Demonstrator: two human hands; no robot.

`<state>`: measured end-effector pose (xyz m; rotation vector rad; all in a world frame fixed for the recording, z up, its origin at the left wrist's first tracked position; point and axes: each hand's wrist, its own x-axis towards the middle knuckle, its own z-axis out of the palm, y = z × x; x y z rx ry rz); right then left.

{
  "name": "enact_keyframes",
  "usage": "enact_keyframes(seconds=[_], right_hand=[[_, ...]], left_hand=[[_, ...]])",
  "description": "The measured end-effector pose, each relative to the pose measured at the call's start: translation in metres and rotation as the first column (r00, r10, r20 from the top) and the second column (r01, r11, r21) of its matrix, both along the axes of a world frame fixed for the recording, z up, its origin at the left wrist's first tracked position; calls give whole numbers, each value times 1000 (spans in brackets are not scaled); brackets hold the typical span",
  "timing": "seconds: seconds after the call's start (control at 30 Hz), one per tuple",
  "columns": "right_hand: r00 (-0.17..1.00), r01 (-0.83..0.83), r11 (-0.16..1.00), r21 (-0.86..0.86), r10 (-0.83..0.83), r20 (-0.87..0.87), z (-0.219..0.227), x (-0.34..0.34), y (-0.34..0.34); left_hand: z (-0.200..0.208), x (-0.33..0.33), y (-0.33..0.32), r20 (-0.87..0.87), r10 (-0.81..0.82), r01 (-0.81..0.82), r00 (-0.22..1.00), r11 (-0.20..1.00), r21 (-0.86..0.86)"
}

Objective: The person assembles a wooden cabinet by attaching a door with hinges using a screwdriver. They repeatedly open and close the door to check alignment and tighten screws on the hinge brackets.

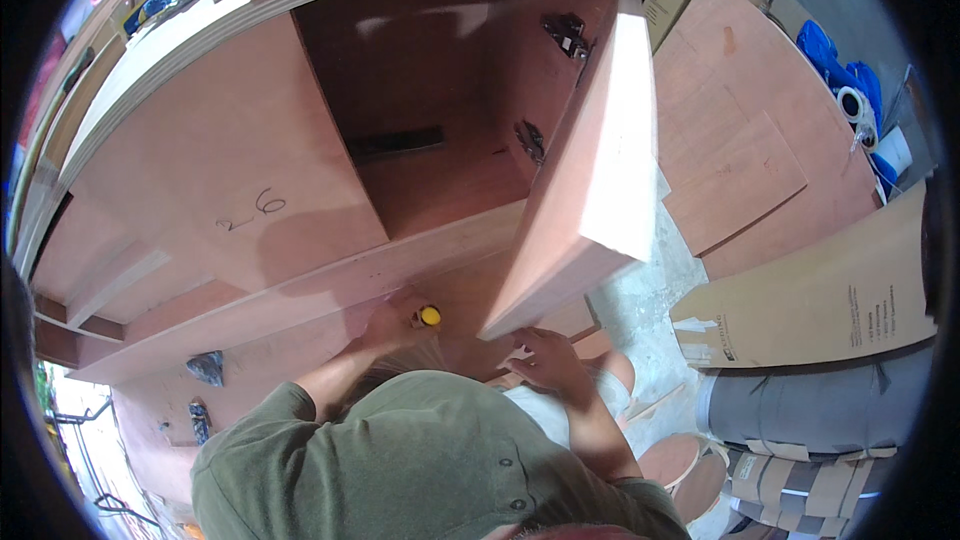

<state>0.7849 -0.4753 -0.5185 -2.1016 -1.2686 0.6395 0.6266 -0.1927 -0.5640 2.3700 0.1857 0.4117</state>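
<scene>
A wooden cabinet door [590, 170] stands swung open on two dark hinges, the upper hinge [567, 35] and the lower hinge [530, 142]. My left hand [393, 325] is low in front of the cabinet, closed around a small thing with a round yellow end [430, 316]; its kind does not show. Close by the door's bottom edge is my right hand [548, 360], its fingers curled in. Whether anything sits between those fingers is hidden. Inside the cabinet [420, 70] it is dark, with a black strip [395, 142] at the bottom.
A fixed or closed panel with handwritten marks [200, 160] fills the cabinet's left side. Plywood sheets [740, 140] lean at the right, beside a large cardboard piece [810, 290] and a grey wrapped roll [810, 405]. A dark plastic bag [206, 368] lies at the lower left.
</scene>
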Motion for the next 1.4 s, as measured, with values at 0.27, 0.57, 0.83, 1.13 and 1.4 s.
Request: enact_keyframes(seconds=[0.27, 0.57, 0.83, 1.13, 1.4], right_hand=[[981, 178, 922, -344, -193, -11, -49, 18, -15], [979, 119, 921, -371, -172, -111, -55, 26, -10], [972, -38, 944, -328, -41, -231, -51, 29, 3], [923, -154, 985, -83, 113, -368, -35, 25, 29], [954, -140, 984, -109, 104, -281, -55, 31, 28]], left_hand=[[6, 0, -22, -277, -233, 216, 932, 972, -90], [-22, 8, -39, -392, -374, 265, 840, 915, -306], [-29, 19, -46, -427, -359, 299, 830, 933, -202], [-34, 63, -71, -84, -377, 330, 922, 882, -336], [-36, 61, -78, -147, -409, 337, 901, 870, -359]])
